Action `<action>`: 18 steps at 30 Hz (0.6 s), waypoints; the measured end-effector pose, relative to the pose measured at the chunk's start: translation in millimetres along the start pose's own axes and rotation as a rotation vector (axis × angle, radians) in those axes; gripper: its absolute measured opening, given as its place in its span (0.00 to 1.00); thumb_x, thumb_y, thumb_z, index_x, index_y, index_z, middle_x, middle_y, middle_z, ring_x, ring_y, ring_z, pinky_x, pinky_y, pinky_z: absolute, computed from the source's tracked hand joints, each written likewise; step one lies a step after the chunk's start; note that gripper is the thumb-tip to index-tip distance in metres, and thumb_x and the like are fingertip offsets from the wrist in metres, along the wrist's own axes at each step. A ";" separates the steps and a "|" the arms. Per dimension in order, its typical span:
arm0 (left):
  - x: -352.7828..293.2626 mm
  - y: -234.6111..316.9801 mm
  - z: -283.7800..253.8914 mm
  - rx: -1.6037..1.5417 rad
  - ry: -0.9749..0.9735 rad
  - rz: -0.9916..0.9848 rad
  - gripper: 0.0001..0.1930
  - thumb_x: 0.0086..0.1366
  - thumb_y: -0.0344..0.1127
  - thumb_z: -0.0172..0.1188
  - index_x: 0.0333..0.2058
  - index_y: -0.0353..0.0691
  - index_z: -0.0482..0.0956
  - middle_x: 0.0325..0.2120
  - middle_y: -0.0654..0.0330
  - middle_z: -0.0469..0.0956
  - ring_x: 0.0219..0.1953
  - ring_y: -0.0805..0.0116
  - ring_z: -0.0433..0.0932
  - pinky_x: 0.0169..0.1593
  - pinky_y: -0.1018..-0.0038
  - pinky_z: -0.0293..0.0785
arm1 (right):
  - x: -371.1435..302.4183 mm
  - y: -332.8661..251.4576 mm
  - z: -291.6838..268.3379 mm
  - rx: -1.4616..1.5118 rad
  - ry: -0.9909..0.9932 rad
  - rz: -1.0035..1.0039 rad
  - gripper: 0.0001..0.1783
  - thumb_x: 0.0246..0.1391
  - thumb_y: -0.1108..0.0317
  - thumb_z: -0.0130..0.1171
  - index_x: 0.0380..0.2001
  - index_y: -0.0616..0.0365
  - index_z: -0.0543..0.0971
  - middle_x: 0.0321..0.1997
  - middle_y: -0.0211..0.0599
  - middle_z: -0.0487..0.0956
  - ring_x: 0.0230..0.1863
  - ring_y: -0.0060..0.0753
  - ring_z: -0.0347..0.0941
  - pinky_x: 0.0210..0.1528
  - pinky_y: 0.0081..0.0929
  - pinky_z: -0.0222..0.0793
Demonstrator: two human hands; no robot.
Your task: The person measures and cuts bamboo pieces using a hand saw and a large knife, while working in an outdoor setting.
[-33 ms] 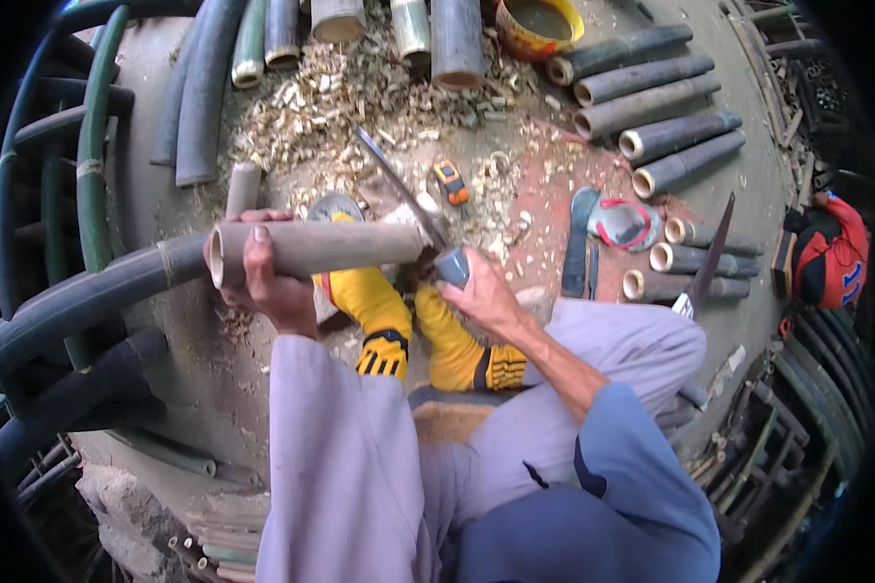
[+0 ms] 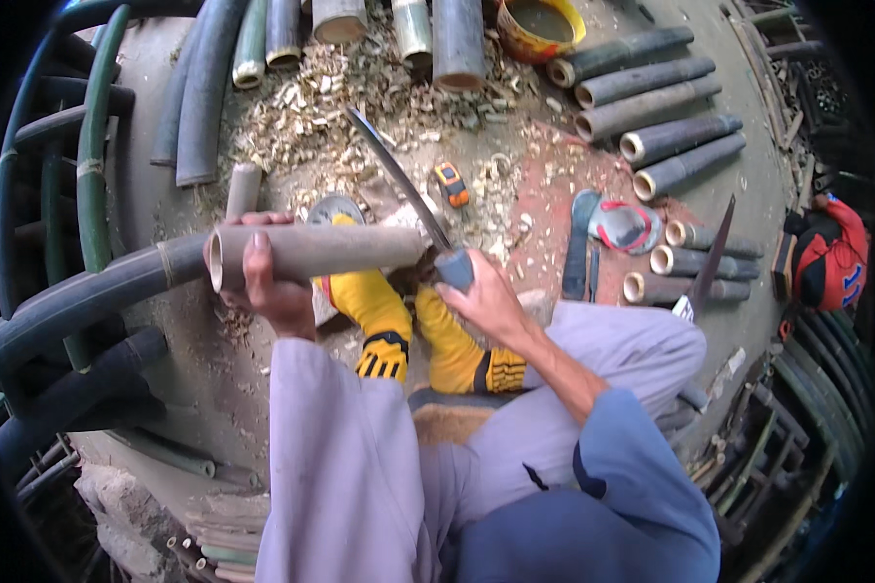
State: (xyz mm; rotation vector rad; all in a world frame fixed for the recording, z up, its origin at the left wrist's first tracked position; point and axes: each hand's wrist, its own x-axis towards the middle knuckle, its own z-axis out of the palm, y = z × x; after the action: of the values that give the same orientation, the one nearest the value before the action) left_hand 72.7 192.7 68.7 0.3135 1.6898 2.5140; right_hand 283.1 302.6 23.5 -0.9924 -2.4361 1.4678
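My left hand (image 2: 272,282) is wrapped round the near-left end of a pale brown bamboo tube (image 2: 350,247), its hollow end facing left. The tube lies almost level above my feet, which wear yellow socks (image 2: 374,306). In my right hand (image 2: 486,301) is the blue-grey handle of a long-bladed knife (image 2: 396,175). Its dark, narrow blade slants up and left, passing close by the tube's right end. Whether the edge touches the tube cannot be made out. Under that end sits a pale block, partly hidden.
Pale shavings (image 2: 311,126) cover the ground ahead, with an orange tape measure (image 2: 451,184) among them. Cut bamboo tubes (image 2: 647,87) lie at right. A yellow-red bowl (image 2: 540,29), a flip-flop (image 2: 626,227) and a saw blade (image 2: 715,253) are nearby. Long bamboo poles (image 2: 92,287) crowd the left.
The knife has shifted slightly, its tip a little farther up and left and its handle turned more upright. The bamboo tube and my left hand look almost unmoved.
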 end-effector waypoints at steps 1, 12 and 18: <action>4.5 -8.6 0.6 -0.045 -0.021 -0.015 0.21 0.50 0.32 0.54 0.44 0.34 0.63 0.27 0.52 0.72 0.31 0.60 0.75 0.40 0.60 0.75 | 6.8 -15.3 -12.3 0.059 0.069 -0.052 0.20 0.48 0.67 0.65 0.41 0.64 0.69 0.29 0.49 0.79 0.30 0.45 0.80 0.30 0.31 0.74; 7.8 -16.1 -3.2 -0.108 -0.203 -0.026 0.26 0.49 0.35 0.54 0.48 0.36 0.62 0.33 0.52 0.69 0.37 0.57 0.71 0.49 0.58 0.70 | -9.4 46.9 18.0 -0.023 -0.016 0.120 0.19 0.48 0.68 0.63 0.39 0.67 0.70 0.29 0.50 0.78 0.30 0.43 0.79 0.29 0.30 0.73; 2.9 -10.8 -22.3 -0.117 -0.295 -0.035 0.29 0.48 0.40 0.57 0.49 0.39 0.62 0.34 0.52 0.68 0.39 0.57 0.70 0.51 0.58 0.68 | -7.1 -33.3 -7.8 0.313 0.297 -0.153 0.18 0.46 0.70 0.66 0.38 0.64 0.70 0.27 0.45 0.79 0.28 0.37 0.79 0.28 0.29 0.74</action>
State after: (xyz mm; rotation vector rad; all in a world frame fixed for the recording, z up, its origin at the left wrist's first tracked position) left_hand 64.5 177.2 51.0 0.6041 1.4201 2.3870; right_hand 276.3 293.8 56.6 -0.8645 -1.9566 1.4705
